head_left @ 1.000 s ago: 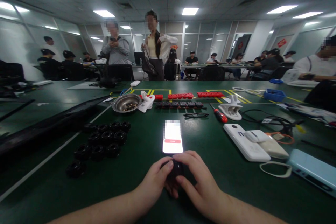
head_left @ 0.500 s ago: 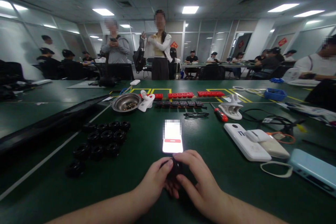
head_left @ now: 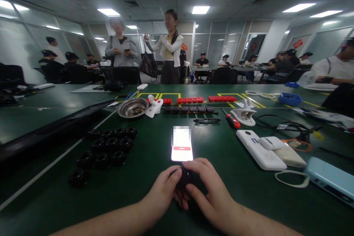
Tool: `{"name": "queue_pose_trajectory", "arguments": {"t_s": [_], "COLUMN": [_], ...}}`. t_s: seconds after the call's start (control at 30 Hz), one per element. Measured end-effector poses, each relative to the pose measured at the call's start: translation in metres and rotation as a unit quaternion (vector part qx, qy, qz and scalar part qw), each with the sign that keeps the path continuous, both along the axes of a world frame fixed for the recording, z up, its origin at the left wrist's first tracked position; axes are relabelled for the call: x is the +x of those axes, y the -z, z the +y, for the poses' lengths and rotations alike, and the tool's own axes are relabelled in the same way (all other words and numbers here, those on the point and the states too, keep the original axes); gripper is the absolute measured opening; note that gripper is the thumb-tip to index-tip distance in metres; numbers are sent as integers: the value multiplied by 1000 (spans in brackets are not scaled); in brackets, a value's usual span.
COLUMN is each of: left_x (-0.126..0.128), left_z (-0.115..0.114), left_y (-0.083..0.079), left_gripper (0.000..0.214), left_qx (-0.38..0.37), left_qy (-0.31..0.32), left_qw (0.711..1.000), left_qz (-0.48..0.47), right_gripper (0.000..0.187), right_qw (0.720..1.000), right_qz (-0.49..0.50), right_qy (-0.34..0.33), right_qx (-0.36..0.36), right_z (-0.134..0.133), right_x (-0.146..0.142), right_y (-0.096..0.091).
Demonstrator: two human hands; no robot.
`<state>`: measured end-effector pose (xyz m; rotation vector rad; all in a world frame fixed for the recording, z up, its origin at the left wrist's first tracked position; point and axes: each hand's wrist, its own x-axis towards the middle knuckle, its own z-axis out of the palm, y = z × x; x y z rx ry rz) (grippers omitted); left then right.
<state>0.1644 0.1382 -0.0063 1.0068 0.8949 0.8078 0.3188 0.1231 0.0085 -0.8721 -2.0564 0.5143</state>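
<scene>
My left hand [head_left: 163, 190] and my right hand [head_left: 212, 191] meet low in the middle of the green table [head_left: 138, 199]. Both close their fingers around a small black round part [head_left: 184, 179], mostly hidden between them. Just beyond my fingertips lies a lit phone [head_left: 181, 144], screen up. Several black round parts [head_left: 107, 147] like the held one sit in rows to the left.
A metal bowl [head_left: 133, 107], white clips [head_left: 155, 106], red strips [head_left: 190, 100], a dark strip [head_left: 189, 110] and a red-handled screwdriver [head_left: 231, 121] lie further back. White power banks [head_left: 258, 149], cables and a light blue case [head_left: 330, 180] fill the right. People stand and sit beyond the table.
My hands and the black part stay put. The two standing people in the background have shifted and moved their arms.
</scene>
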Motion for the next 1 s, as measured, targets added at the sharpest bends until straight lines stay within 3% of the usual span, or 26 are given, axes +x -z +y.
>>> {"name": "queue_pose_trajectory", "arguments": {"t_s": [0.2, 0.4, 0.7, 0.87, 1.0], "left_x": [0, 1, 1, -1, 0], "left_z": [-1, 0, 0, -1, -1], "left_y": [0, 2, 2, 2, 1], "left_gripper": [43, 36, 41, 35, 38], "left_qx": [27, 30, 16, 31, 24], "left_qy": [-8, 1, -3, -12, 1], "left_qw": [1000, 1000, 1000, 999, 1000], "left_qz": [-1, -4, 3, -3, 1], "right_gripper": [39, 25, 37, 32, 28], "right_qw": [1000, 1000, 1000, 1000, 1000], "right_qz": [5, 4, -1, -1, -2], "right_qy": [-7, 20, -16, 12, -5], "right_qx": [-2, -7, 10, -8, -5], "right_z": [-2, 1, -1, -1, 0], "right_x": [0, -1, 0, 0, -1], "right_y": [-1, 0, 1, -1, -2]}}
